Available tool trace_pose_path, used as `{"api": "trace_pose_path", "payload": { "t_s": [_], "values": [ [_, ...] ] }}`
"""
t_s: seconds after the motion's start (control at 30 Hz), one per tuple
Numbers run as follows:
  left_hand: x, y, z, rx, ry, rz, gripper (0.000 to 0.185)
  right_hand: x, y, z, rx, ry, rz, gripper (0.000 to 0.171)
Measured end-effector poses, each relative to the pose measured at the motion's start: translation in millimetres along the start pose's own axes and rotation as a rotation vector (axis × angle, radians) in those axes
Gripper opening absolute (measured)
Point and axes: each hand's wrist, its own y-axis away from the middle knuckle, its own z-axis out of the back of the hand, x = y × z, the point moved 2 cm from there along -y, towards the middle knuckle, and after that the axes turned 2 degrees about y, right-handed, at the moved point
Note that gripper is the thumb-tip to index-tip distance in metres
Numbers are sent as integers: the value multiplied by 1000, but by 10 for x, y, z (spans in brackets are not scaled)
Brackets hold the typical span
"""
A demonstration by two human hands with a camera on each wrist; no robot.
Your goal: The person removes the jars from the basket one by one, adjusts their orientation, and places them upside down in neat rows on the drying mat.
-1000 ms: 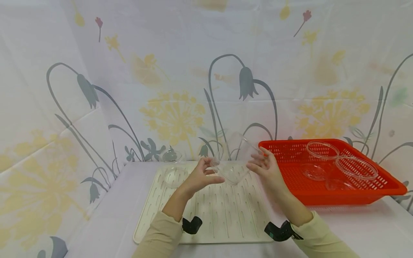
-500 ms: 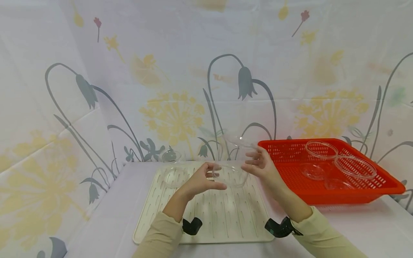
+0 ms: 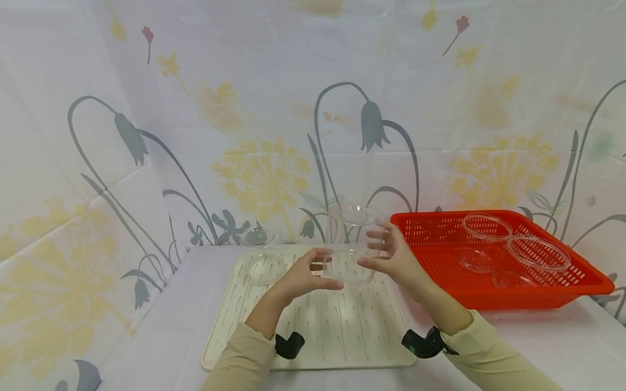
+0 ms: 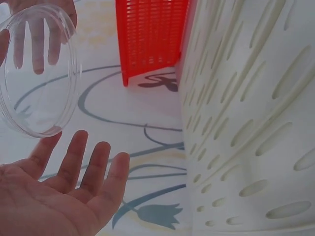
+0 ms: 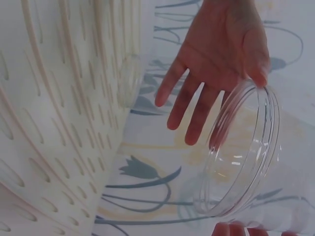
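- Head view: both hands held a clear round dish (image 3: 348, 266) above the drying mat (image 3: 313, 320), near the red basket (image 3: 499, 260).
- The left hand (image 3: 305, 274) had fingers spread, thumb at the rim.
- The right hand (image 3: 391, 255) seemed to hold a second clear piece (image 3: 354, 217) above; the clear plastic made this hard to tell.
- Left wrist view alone showed the open palm (image 4: 54, 196) just under the dish (image 4: 37, 73).

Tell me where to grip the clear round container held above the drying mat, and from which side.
Grip the clear container by its round side wall, near the wide lower rim, coming in from left and right, as the left hand and right hand are placed. It stands mouth-down above the drying mat, so the rim gives opposed contact; the walls look smooth.
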Motion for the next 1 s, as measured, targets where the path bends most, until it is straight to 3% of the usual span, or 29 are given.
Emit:
{"api": "trace_pose_path", "payload": {
  "t_s": [0.47,1.0],
  "values": [
    [38,47,-28,-83,19,18,70,-31,-11,13,-40,13,9,81],
    [101,178,53,-140,45,4,69,-5,-87,20,-79,50,-29,84]
  ]
}}
